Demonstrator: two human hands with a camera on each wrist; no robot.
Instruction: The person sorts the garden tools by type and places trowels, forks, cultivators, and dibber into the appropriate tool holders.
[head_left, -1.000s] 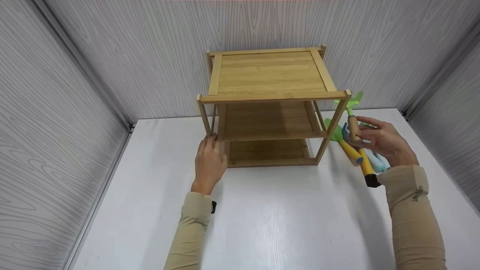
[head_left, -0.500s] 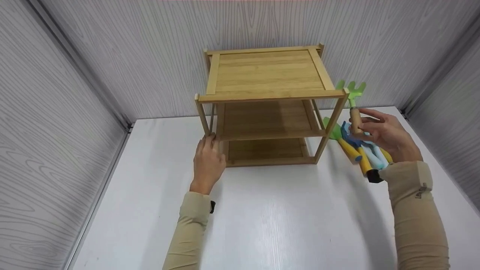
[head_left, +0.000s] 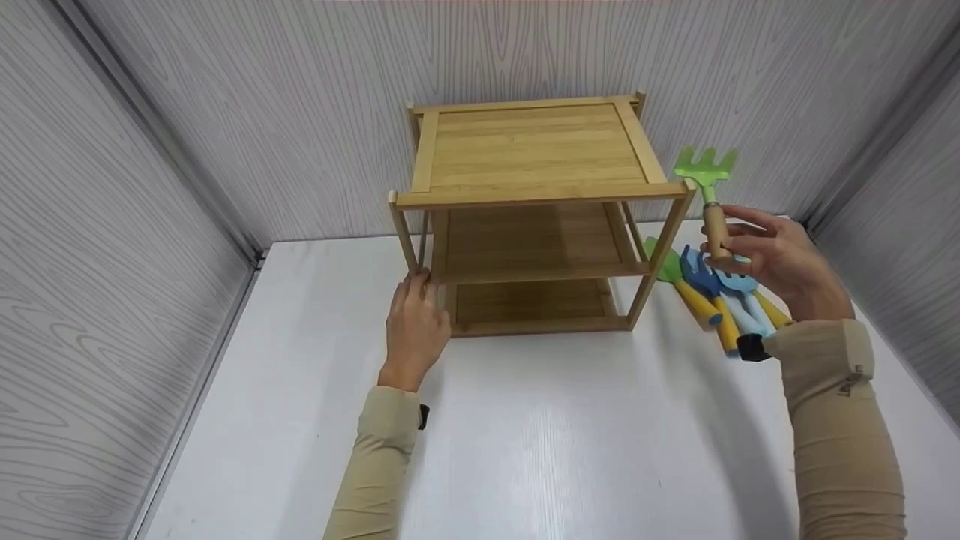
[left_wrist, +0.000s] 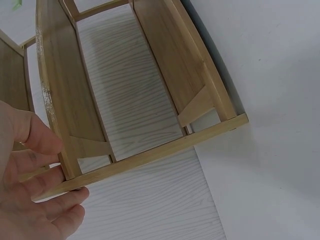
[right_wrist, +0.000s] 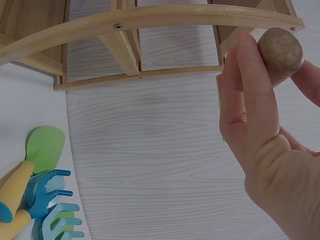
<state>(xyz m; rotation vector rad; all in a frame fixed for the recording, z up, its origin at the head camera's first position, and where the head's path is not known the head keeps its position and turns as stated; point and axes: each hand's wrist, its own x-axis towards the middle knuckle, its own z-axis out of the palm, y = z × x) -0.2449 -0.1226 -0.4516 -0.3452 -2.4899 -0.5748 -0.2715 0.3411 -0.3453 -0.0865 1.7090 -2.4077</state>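
A three-tier wooden shelf rack [head_left: 536, 154] stands on the white table against the back wall. My left hand [head_left: 415, 326] grips its left front post at the middle tier; in the left wrist view the thumb and fingers [left_wrist: 60, 202] lie on either side of the wood. Beyond the right front post, my right hand [head_left: 787, 262] pinches the wooden handle of a small green hand rake [head_left: 715, 225], held in the air with its tines up. The handle's rounded end [right_wrist: 281, 50] shows between thumb and fingers in the right wrist view, where the tines are hidden.
Right of the rack, several garden tools lie piled on the table: a green trowel [head_left: 665, 262], a blue hand rake [head_left: 699, 276] and a light blue hand rake [head_left: 739, 283]. Another yellow handle [head_left: 772, 309] shows partly beneath my right hand. Grey wood-patterned walls [head_left: 885, 135] enclose the table.
My right hand has lifted the green hand rake upward and slightly right, away from the pile, and its tines have turned to face the camera. My left hand stays on the rack.
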